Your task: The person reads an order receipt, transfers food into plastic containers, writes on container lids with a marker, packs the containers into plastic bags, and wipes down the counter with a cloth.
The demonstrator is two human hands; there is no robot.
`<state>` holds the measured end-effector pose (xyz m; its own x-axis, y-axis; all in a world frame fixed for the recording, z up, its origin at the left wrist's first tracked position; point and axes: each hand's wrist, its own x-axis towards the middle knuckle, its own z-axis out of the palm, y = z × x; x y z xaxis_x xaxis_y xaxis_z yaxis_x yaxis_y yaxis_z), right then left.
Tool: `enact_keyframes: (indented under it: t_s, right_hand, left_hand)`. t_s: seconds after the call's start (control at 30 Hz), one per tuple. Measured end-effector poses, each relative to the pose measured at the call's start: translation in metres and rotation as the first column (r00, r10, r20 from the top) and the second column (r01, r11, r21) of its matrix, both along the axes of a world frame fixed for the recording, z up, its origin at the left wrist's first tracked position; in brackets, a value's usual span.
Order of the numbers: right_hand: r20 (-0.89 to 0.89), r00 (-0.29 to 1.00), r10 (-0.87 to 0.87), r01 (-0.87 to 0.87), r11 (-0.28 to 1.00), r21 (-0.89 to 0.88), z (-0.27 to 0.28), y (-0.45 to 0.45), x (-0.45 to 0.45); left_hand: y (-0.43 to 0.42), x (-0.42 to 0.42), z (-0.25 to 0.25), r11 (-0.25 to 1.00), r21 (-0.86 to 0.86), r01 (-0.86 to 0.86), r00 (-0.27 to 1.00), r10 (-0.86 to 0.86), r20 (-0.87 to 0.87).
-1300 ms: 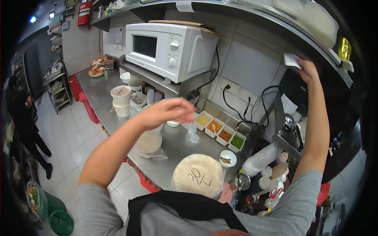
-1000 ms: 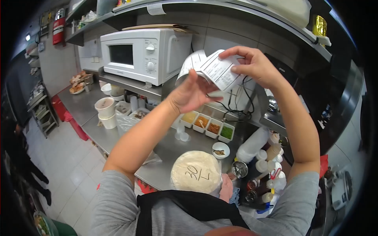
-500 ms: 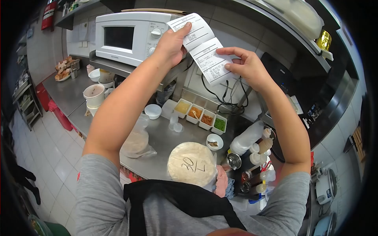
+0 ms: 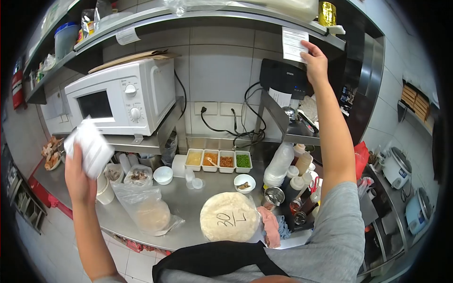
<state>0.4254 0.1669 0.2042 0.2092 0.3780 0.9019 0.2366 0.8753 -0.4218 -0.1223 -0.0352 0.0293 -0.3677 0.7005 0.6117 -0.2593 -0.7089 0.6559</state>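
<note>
At the left edge of the frame, the left hand (image 4: 81, 177) grips a blurred white slip (image 4: 92, 146), thumb on its near face; the other fingers' closure cannot be told. The slip overlaps the lower front of the white microwave (image 4: 120, 96). Lower left of centre lies a clear bag (image 4: 148, 212). At centre, 4 filled containers (image 4: 227, 170) stand in 1 row above a round pack (image 4: 230, 217) marked "30/L". Upper right, 1 printed slip (image 4: 293, 43) appears above the black printer (image 4: 283, 75), its right edge pinched between thumb and fingers of the right hand (image 4: 317, 61).
</note>
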Motion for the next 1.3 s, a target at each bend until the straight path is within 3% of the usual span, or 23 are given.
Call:
enact_keyframes:
  t_s: [0.13, 0.27, 0.37, 0.47, 0.5, 0.6, 0.63, 0.8, 0.87, 0.9, 0.93, 0.97, 1.0, 1.07, 1.17, 1.3]
  right_hand:
    - [-0.004, 0.997, 0.077, -0.077, 0.996, -0.051, 0.017, 0.009, 0.042]
    - [-0.045, 0.995, 0.090, -0.089, 0.996, 0.027, 0.051, 0.019, 0.044]
    - [0.059, 0.997, -0.052, 0.055, 0.996, -0.064, 0.058, -0.002, 0.038]
    - [0.097, 0.979, 0.181, -0.197, 0.961, 0.193, 0.046, -0.022, 0.042]
    - [0.022, 0.981, 0.194, -0.195, 0.963, 0.189, 0.046, -0.013, 0.048]
    - [-0.059, 0.994, 0.093, -0.104, 0.965, -0.239, 0.037, 0.014, 0.062]
    - [-0.076, 0.990, 0.115, -0.130, 0.960, -0.248, 0.031, 0.018, 0.064]
    - [-0.028, 0.985, 0.172, -0.173, 0.981, -0.083, 0.033, 0.017, 0.060]
    - [0.015, 0.996, 0.084, -0.084, 0.996, 0.037, 0.053, 0.040, 0.073]
    - [0.090, 0.991, -0.103, 0.101, 0.994, 0.036, 0.065, 0.053, 0.091]
    - [0.171, 0.950, -0.261, 0.257, 0.965, 0.045, 0.072, 0.067, 0.106]
    - [0.135, 0.840, -0.526, 0.494, 0.843, 0.212, 0.072, 0.074, 0.112]
    - [0.191, 0.410, -0.892, 0.818, 0.452, 0.355, 0.068, 0.040, 0.092]
    - [0.028, 0.240, -0.970, 0.741, 0.202, 0.640, 0.051, 0.001, 0.060]
    - [-0.024, 0.492, -0.870, 0.579, 0.306, 0.755, 0.025, -0.046, 0.004]
    - [0.163, 0.792, -0.588, 0.272, 0.579, 0.769, -0.023, -0.099, -0.077]
  left_hand:
    - [-0.027, -0.025, -0.081, 0.979, -0.187, -0.080, 0.997, 0.076, -0.033]
    - [-0.055, -0.019, -0.130, 0.953, -0.303, -0.011, 0.980, 0.071, 0.187]
    - [-0.069, -0.020, -0.147, 0.942, -0.333, -0.029, 0.959, 0.120, 0.256]
    - [-0.086, -0.003, -0.146, 0.942, -0.327, -0.080, 0.947, 0.175, 0.271]
    - [-0.092, 0.000, -0.146, 0.947, -0.308, -0.089, 0.947, 0.176, 0.268]
    - [-0.113, 0.008, -0.152, 0.946, -0.309, -0.099, 0.952, 0.181, 0.249]
    - [-0.118, 0.011, -0.156, 0.946, -0.308, -0.104, 0.952, 0.184, 0.244]
    - [-0.136, 0.016, -0.185, 0.915, -0.347, -0.205, 0.912, 0.307, 0.273]
    - [-0.142, 0.018, -0.190, 0.872, -0.386, -0.300, 0.865, 0.419, 0.276]
    - [-0.142, 0.015, -0.194, 0.861, -0.396, -0.319, 0.861, 0.438, 0.259]
    - [-0.145, 0.008, -0.201, 0.836, -0.417, -0.355, 0.843, 0.479, 0.243]
    - [-0.144, 0.008, -0.201, 0.833, -0.404, -0.379, 0.829, 0.499, 0.251]
    - [-0.144, 0.014, -0.193, 0.806, -0.418, -0.418, 0.804, 0.543, 0.242]
    - [-0.146, 0.007, -0.188, 0.779, -0.428, -0.459, 0.774, 0.587, 0.237]
    - [-0.156, 0.000, -0.178, 0.806, -0.413, -0.425, 0.765, 0.563, 0.313]
    - [-0.176, -0.006, -0.178, 0.842, -0.381, -0.382, 0.754, 0.522, 0.399]
